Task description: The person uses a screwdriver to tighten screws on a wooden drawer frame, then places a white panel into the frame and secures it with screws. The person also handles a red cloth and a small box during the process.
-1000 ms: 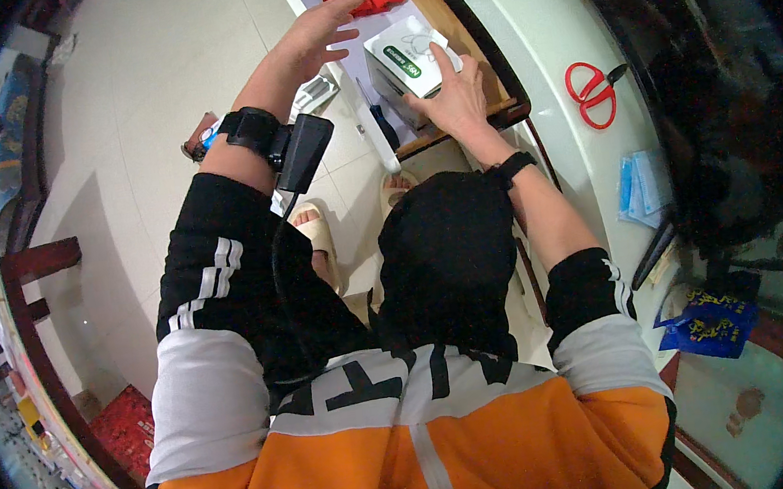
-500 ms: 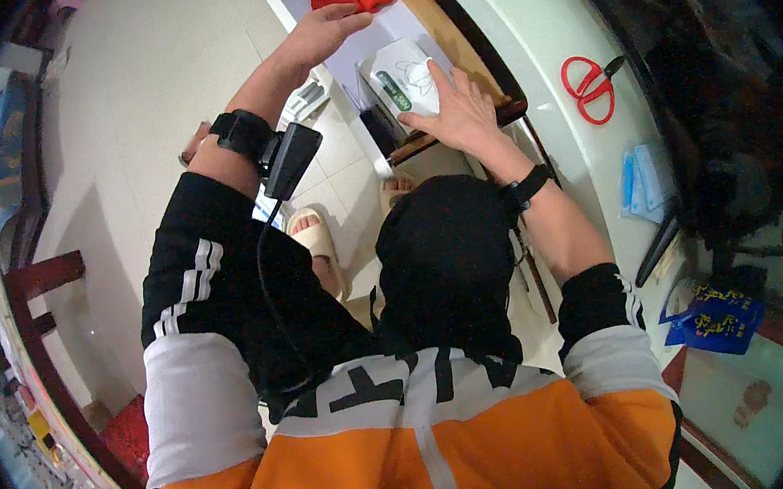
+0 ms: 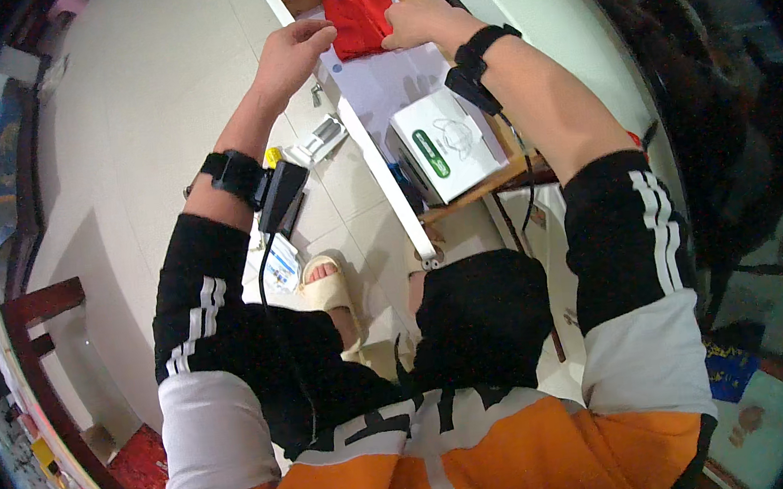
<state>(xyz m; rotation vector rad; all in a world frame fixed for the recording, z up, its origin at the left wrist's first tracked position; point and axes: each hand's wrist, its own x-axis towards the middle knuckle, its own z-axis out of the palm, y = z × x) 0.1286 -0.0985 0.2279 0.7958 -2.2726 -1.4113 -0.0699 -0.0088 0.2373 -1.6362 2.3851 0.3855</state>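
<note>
A red cloth (image 3: 359,19) lies at the far end of an open drawer (image 3: 372,138) with a pale inside. At its left edge is my left hand (image 3: 294,61), with thumb and fingers pinched together on the cloth's border. My right hand (image 3: 427,24) reaches in from the other side, its fingers curled on the cloth's right edge, partly hidden by the back of the hand. Closer to me in the same drawer sits a white box (image 3: 450,145) with a green label and a line drawing, touched by neither hand.
A glass-like tabletop (image 3: 519,6) runs along the right of the drawer. Small packages (image 3: 317,138) lie on the tiled floor to the left. My slippered foot (image 3: 325,284) is below. A dark blue packet (image 3: 734,372) rests at the right.
My right hand has left the white box and moved forward to the red cloth. My left hand has closed at the cloth's left edge. The drawer sits lower in view.
</note>
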